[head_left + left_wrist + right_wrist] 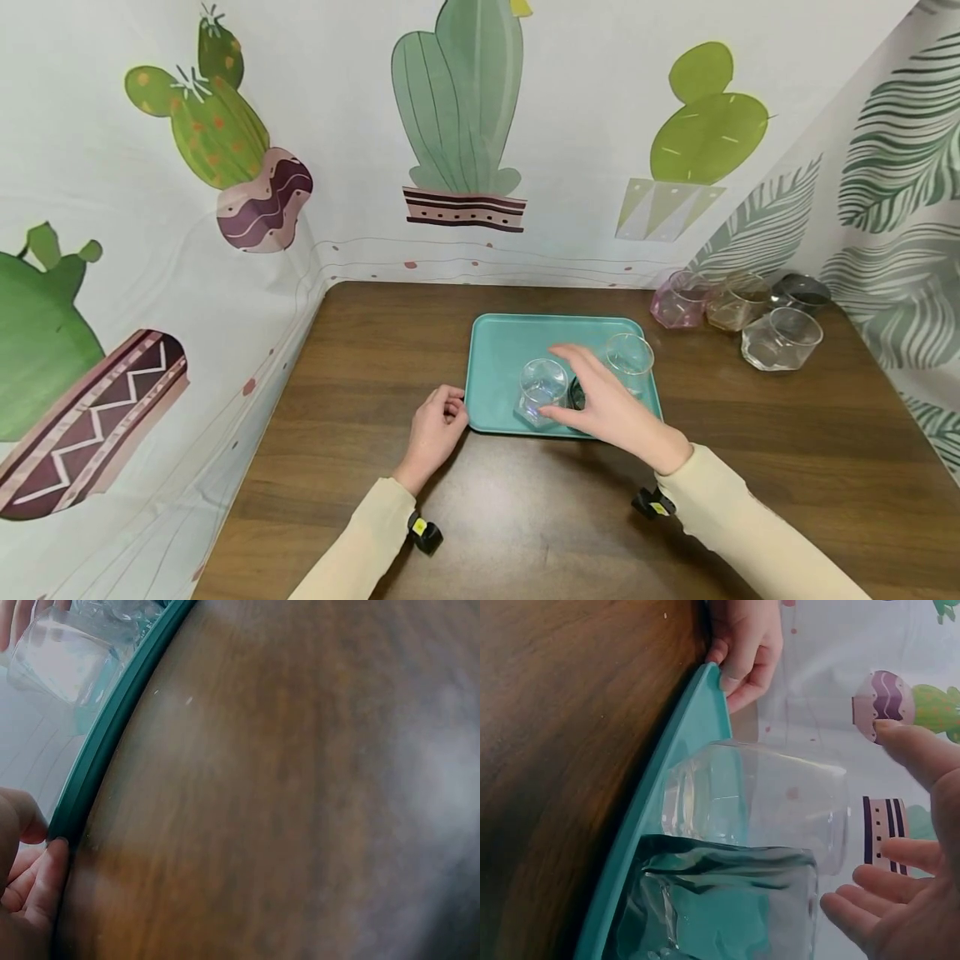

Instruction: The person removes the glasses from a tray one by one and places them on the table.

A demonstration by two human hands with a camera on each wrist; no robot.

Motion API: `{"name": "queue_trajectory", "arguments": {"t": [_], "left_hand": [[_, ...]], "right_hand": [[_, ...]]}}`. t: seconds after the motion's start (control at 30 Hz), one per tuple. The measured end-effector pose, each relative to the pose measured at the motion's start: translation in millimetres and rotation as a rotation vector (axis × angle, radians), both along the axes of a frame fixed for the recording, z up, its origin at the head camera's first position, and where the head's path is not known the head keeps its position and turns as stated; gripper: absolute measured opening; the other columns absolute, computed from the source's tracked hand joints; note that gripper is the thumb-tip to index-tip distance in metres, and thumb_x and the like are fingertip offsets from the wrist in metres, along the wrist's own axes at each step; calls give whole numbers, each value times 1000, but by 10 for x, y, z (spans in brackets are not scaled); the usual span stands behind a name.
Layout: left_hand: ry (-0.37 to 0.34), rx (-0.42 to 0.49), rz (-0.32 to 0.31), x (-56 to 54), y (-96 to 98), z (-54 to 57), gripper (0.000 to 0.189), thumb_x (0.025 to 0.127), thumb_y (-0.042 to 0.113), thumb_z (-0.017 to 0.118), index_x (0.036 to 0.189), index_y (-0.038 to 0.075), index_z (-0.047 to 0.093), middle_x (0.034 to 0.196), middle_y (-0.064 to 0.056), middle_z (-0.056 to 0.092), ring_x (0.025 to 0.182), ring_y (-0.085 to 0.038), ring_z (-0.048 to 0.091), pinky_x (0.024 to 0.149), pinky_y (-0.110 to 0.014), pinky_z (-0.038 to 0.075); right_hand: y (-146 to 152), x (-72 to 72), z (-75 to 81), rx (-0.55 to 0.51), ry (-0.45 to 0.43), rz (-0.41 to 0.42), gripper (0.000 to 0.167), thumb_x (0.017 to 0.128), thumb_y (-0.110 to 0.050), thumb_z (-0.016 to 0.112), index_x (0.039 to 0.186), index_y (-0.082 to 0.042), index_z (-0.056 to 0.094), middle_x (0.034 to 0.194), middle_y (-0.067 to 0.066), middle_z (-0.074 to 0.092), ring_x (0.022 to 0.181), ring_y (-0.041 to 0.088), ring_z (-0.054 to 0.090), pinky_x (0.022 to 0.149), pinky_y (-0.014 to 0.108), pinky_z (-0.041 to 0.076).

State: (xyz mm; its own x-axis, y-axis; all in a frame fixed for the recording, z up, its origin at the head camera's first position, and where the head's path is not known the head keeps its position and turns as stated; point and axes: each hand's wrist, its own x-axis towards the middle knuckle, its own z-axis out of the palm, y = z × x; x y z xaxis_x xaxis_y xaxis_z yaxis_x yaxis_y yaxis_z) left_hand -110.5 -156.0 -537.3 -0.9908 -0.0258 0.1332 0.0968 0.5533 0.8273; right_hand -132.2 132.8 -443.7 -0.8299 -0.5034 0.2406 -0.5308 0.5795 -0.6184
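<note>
A teal rectangular tray (pixel 495 342) lies on the wooden table. My left hand (pixel 435 427) pinches the tray's front left corner between thumb and fingers, as the right wrist view also shows. On the tray stand a clear glass (pixel 543 385), a dark-tinted glass (pixel 727 892) right beside it and another see-through glass (pixel 630 354) toward the right end. Above the tray, my right hand (pixel 611 408) has its thumb and fingers spread wide around the clear glass's rim, apart from it in the right wrist view. In the head view that hand partly hides the dark glass.
At the table's back right stand a pink glass (pixel 677 302), an amber glass (pixel 737 302), a dark glass (pixel 801 292) and a clear faceted glass (pixel 780 340), close together. A cactus-print cloth (pixel 360 167) hangs behind the table and along its left side.
</note>
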Motion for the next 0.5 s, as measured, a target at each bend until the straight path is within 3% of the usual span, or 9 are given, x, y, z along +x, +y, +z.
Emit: {"name": "queue_trajectory", "arguments": {"t": [0.1,0.23,0.5], "left_hand": [[2,1,-4,-8,-1,10,22,90,2,63,112,2,69,95,-5,66,83,-13,64,73,-23,57],[-6,-14,-30,-19,-10,29,38,89,2,63,128,1,66,101,-7,67,86,-15,65,75,-25,57],[-9,-115,-112,-105,-43,79,60,92,6,69,150,5,53,125,-14,64,77,-11,61,72,-27,53]], "right_hand": [[-42,-40,-23,29,-4,22,86,87,-35,86,152,1,42,151,18,48,140,36,47,114,54,43],[-74,-82,-54,68,-21,34,87,88,-35,85,153,2,40,151,20,47,139,37,48,112,54,44],[-129,-149,-74,145,-77,77,89,89,-34,83,155,5,37,150,25,48,136,39,52,110,53,47]]}}
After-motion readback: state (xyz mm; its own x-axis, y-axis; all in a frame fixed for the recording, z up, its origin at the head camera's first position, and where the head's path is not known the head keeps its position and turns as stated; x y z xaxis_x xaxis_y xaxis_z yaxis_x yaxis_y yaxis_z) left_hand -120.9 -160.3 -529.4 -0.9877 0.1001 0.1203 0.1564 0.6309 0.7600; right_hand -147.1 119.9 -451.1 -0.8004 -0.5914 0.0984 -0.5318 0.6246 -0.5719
